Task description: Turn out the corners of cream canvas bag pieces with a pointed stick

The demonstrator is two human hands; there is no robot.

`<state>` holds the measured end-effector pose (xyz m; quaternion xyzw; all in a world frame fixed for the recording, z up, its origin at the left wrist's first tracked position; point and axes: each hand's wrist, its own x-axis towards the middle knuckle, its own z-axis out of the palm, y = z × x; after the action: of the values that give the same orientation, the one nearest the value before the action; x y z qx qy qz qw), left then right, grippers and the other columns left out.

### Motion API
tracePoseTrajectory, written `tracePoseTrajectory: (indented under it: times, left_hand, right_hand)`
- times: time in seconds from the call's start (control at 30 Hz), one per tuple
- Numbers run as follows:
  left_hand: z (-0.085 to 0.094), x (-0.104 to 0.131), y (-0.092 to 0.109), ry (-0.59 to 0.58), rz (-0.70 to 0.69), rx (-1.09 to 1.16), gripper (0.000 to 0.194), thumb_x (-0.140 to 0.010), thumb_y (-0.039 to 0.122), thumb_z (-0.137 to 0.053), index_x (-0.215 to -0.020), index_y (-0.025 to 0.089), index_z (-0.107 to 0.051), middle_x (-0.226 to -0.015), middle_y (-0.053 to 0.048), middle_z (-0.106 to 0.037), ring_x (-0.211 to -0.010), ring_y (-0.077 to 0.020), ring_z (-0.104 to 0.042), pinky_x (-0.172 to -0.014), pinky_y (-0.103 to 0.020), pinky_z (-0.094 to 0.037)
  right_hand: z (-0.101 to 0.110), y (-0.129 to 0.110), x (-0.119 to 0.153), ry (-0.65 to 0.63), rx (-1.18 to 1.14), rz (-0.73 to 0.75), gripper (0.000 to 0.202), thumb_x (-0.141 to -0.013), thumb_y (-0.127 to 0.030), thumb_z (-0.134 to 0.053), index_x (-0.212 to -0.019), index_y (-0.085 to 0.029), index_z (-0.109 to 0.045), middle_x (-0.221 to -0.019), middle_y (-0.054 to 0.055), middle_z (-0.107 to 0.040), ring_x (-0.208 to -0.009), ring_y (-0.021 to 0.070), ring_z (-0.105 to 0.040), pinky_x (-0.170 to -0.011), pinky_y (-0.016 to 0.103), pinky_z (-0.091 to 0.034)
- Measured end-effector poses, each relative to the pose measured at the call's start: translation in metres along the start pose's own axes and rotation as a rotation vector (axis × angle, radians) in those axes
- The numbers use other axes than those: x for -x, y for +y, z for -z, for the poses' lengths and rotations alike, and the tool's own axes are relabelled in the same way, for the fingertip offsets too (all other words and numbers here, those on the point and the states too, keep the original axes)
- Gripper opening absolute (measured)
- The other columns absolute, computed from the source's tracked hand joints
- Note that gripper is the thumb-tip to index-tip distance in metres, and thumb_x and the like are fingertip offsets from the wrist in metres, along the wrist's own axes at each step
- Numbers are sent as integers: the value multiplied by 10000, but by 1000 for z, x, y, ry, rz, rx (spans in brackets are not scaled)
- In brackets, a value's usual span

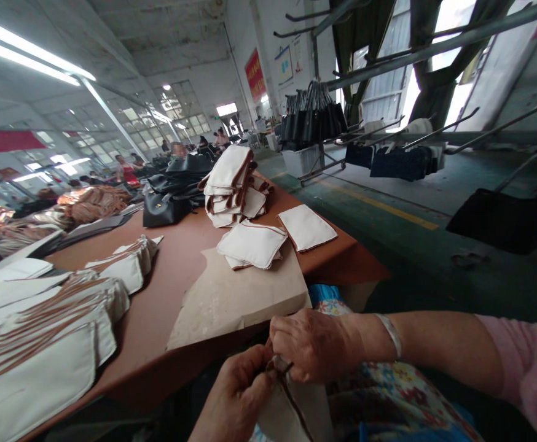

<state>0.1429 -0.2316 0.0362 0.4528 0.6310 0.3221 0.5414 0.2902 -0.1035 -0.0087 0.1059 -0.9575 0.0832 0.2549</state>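
Both hands meet in front of my lap, below the table edge, at the top of a white fabric panel with brown edging. My left hand pinches the panel's edge between thumb and fingers. Right beside it, my right hand is closed at the same corner, its fingers curled. A small dark piece pokes out between the hands; I cannot make out what it is. The panel hangs down over a flowered apron.
On the brown table lie a brown paper sheet, a few white panels, a single panel and a tall folded stack. Rows of panels spread left. Black bags stand behind; a hanging rack is at right.
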Motion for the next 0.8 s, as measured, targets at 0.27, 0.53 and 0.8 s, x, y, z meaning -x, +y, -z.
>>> tracePoseTrajectory:
  times: [0.27, 0.53, 0.8]
  left_hand:
    - [-1, 1, -4, -24, 65, 58, 275, -777, 403, -625, -667, 177, -512, -596, 55, -405, -514, -86, -310, -467, -211, -233]
    - [2, -2, -12, 19, 106, 96, 367, -751, 491, -685, -668, 157, -557, -565, 48, -436, -487, -76, -323, -452, -196, -217]
    - [-2, 3, 1, 71, 29, 14, 354, -754, 476, -688, -725, 126, -642, -626, 24, -506, -564, -99, -365, -489, -190, -267]
  right_hand:
    - [25, 18, 1, -307, -898, -515, 87, -834, -194, -478, -872, -141, -536, -681, -14, -536, -552, 82, -475, -492, 179, -385]
    - [31, 20, 4, -340, -1100, -711, 100, -837, -231, -550, -882, -145, -574, -604, -51, -501, -496, 56, -430, -472, 150, -340]
    - [37, 4, -8, -232, -982, -722, 247, -808, -353, -635, -948, -157, -580, -739, -30, -554, -626, 82, -475, -540, 171, -377]
